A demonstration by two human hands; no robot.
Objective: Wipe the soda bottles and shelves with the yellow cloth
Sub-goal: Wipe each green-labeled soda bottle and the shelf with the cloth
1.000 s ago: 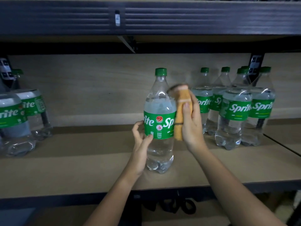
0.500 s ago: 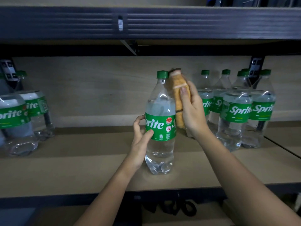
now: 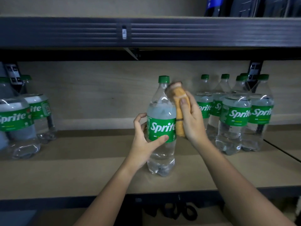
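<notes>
You're in a shop or stockroom: a wooden shelf (image 3: 65,173) on dark metal racking holds rows of identical Sprite bottles (image 3: 234,121), more Sprite bottles stand at the left (image 3: 14,121), and dark bottles (image 3: 244,5) sit on the shelf above.

Eight soda bottles (image 3: 161,128), one yellow cloth (image 3: 180,111).
</notes>
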